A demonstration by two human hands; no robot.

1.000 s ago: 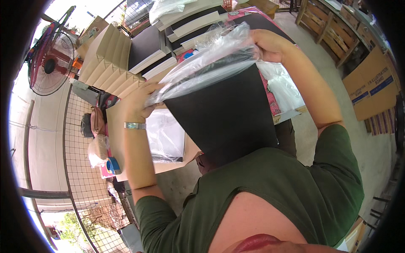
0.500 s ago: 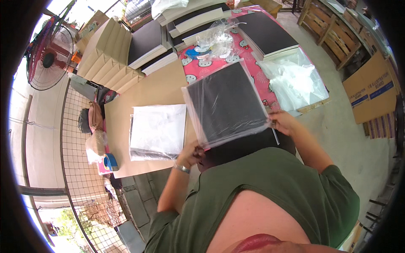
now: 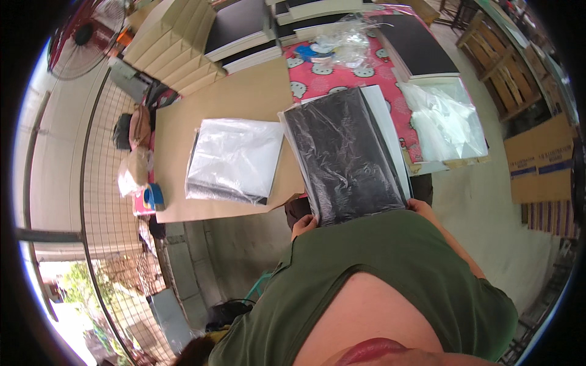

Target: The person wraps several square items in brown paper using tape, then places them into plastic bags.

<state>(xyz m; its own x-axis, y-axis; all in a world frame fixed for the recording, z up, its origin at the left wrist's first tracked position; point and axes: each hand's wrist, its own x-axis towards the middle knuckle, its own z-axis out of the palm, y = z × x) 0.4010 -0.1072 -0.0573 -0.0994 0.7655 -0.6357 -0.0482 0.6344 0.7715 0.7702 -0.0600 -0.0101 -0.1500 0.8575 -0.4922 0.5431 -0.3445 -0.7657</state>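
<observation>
A black board in a crinkled clear plastic sleeve (image 3: pixel 348 152) lies tilted at the table's front edge, its near end close to my shirt. My left hand (image 3: pixel 304 226) pinches its near left corner. At the near right corner my right hand (image 3: pixel 421 208) grips the edge, its fingers partly hidden by my shirt. A white edge, of a board or sheet (image 3: pixel 387 122), shows along the right side of the black one. To the left, a plastic-wrapped stack with a white top (image 3: pixel 238 155) and a black lower edge rests on brown paper (image 3: pixel 177 134).
Brown-wrapped packs (image 3: pixel 165 46) and black-topped stacks (image 3: pixel 241 27) stand at the back. Clear plastic bags (image 3: pixel 351 46) lie on the pink patterned cloth (image 3: pixel 323 79). Clear plastic sleeves (image 3: pixel 445 122) are at right, blue tape (image 3: pixel 154 196) at left. A fan (image 3: pixel 82 36) stands far left.
The sleeved black board has come nearer my body, both hands moving with it. Its plastic looks more crinkled, and a white edge now shows at its right. The whole view has shifted.
</observation>
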